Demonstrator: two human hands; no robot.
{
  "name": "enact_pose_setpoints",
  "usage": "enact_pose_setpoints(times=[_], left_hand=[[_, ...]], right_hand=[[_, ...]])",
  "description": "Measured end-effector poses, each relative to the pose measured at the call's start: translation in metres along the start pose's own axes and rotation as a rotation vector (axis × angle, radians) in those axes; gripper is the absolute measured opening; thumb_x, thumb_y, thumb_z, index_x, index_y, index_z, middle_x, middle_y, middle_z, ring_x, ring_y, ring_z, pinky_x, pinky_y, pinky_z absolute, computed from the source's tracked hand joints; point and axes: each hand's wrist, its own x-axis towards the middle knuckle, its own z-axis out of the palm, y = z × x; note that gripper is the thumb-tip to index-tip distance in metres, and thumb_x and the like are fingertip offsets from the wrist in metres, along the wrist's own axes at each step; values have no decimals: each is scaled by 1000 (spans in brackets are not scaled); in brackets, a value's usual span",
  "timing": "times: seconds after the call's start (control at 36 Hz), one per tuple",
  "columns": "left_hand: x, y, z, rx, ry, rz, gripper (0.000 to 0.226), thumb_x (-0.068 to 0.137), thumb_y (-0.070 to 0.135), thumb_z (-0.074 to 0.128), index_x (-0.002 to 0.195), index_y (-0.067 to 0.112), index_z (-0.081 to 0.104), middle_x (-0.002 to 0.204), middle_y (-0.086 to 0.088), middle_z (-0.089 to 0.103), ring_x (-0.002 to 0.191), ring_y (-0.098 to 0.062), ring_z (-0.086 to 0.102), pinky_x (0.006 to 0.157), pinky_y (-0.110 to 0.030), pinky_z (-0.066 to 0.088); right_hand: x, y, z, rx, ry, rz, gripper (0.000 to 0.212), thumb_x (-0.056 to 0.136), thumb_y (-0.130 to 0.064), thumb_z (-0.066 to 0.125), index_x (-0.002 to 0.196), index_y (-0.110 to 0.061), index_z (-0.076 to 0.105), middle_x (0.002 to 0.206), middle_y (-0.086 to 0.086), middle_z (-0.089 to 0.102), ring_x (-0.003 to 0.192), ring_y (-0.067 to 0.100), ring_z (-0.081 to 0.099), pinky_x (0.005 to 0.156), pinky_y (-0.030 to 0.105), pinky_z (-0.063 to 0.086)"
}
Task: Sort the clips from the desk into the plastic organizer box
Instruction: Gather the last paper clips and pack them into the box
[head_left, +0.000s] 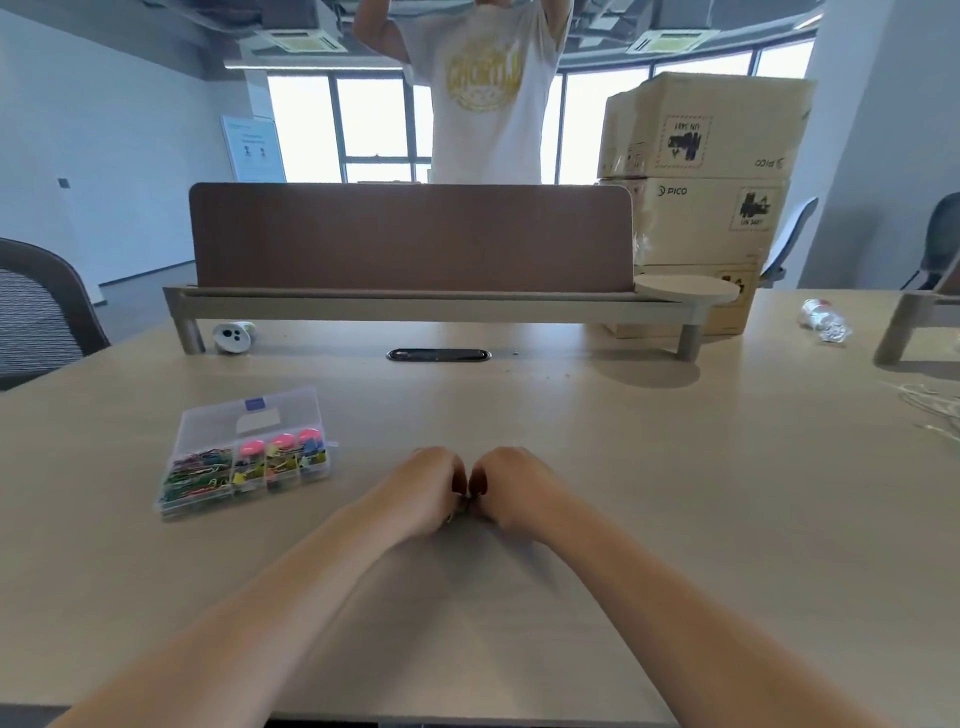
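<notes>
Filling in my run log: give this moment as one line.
left hand + right hand: curled, touching, mid desk | held: cannot tell | box: left of hands, clips inside

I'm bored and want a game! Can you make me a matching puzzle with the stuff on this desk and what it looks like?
Things:
1 organizer box
2 cardboard boxes
3 bottle
4 small gadget

Looks:
A brown, stacked
B white with dark spots
C holds colourful clips
D clear and squashed

Pairs: 1-C, 2-A, 3-D, 4-B
</notes>
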Motion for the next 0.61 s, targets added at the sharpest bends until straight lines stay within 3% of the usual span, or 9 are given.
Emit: enact_pose_setpoints(times=[0.11, 0.28, 0.39, 0.5, 0.61], left_hand=[[-1, -2, -1, 5, 1, 10, 16, 79, 9, 58, 82, 16, 73, 80, -6, 68, 78, -25, 64, 60, -23, 39], [-3, -3, -3, -41, -10, 29, 12, 82, 14, 63, 87, 17, 74, 86, -6, 71, 82, -23, 64, 63, -22, 41], [-4, -3, -5, -59, -17, 52, 12, 82, 16, 64, 87, 17, 74, 82, -5, 71, 74, -20, 62, 61, -21, 41], [-4, -3, -5, -59, -30, 66, 13, 82, 12, 60, 82, 13, 73, 79, -9, 71, 76, -25, 67, 61, -24, 46], [-4, -6, -4, -53, -26, 84, 11, 83, 13, 62, 85, 16, 72, 85, -7, 72, 80, -23, 67, 65, -24, 48]], right_hand=[[4, -2, 1, -12, -10, -5, 14, 80, -17, 64, 67, -17, 60, 67, 9, 54, 67, 29, 54, 58, 27, 36], [6, -1, 0, -51, -44, -19, 15, 84, -19, 64, 87, -6, 71, 78, 14, 61, 71, 29, 56, 61, 28, 40], [6, -5, -2, -116, -65, -15, 16, 85, -19, 62, 75, -7, 61, 65, 9, 51, 69, 30, 53, 59, 29, 38], [0, -10, -7, -184, -87, -22, 34, 89, -18, 59, 60, -12, 43, 60, 5, 41, 68, 29, 49, 59, 30, 36], [-2, -12, -11, -215, -104, -20, 24, 88, -12, 57, 66, -9, 48, 60, 6, 42, 70, 30, 49, 60, 30, 37]])
